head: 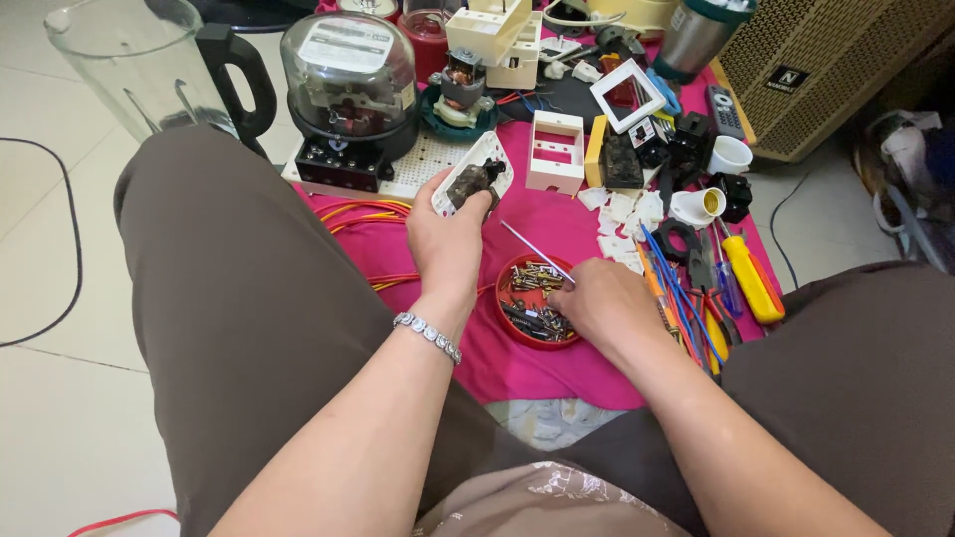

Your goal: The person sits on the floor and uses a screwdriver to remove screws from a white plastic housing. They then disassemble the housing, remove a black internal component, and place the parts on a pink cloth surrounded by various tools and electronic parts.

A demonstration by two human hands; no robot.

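Brown-trousered knees frame the red dish point(537, 298) of screws on the pink cloth point(557, 224). Right hand point(607, 303), fingers curled, picks inside its right rim, seemingly still selecting a screw. Left hand point(448, 234), just beyond the dish's left edge, grips a white switch plate point(476, 174), apparently not yet fastened.

Pale tiled floor point(40, 418), pink cloth point(557, 224), daylight overhead.

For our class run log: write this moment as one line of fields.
left hand: holds white switch part | right hand: at red dish of screws, holds thin rod | surface: pink cloth
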